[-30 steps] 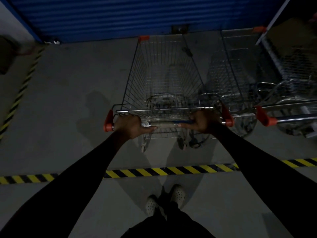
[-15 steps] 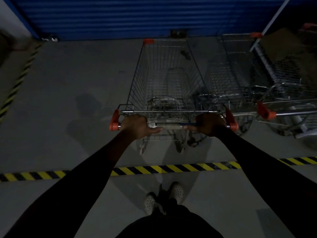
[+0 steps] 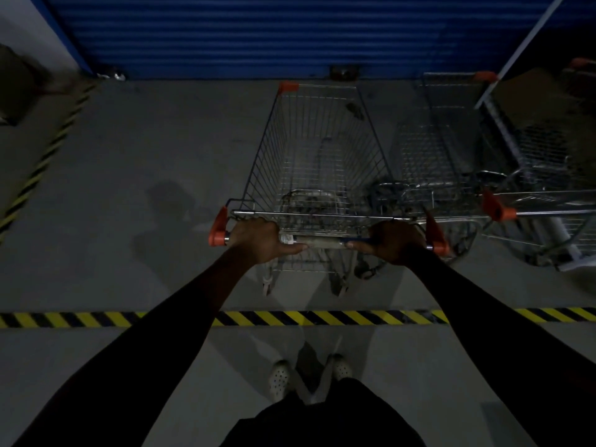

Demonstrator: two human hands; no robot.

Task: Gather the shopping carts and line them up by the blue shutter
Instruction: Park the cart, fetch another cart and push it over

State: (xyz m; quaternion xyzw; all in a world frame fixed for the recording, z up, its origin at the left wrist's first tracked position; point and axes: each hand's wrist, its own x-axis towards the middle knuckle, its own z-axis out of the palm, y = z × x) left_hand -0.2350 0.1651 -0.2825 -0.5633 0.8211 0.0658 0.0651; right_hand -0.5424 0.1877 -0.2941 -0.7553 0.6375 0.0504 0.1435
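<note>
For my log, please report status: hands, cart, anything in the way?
Left hand and right hand both grip the cart handle. Cart points at the blue shutter, not yet against it. Parked cart close on its right.

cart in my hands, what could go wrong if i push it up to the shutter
The cart stands close beside the parked cart; if it drifts right, their wire sides could snag. The right hand grips the handle near that side, so fingers might get pinched. The cart's front is near the shutter; a hard push could bang into it.
</note>
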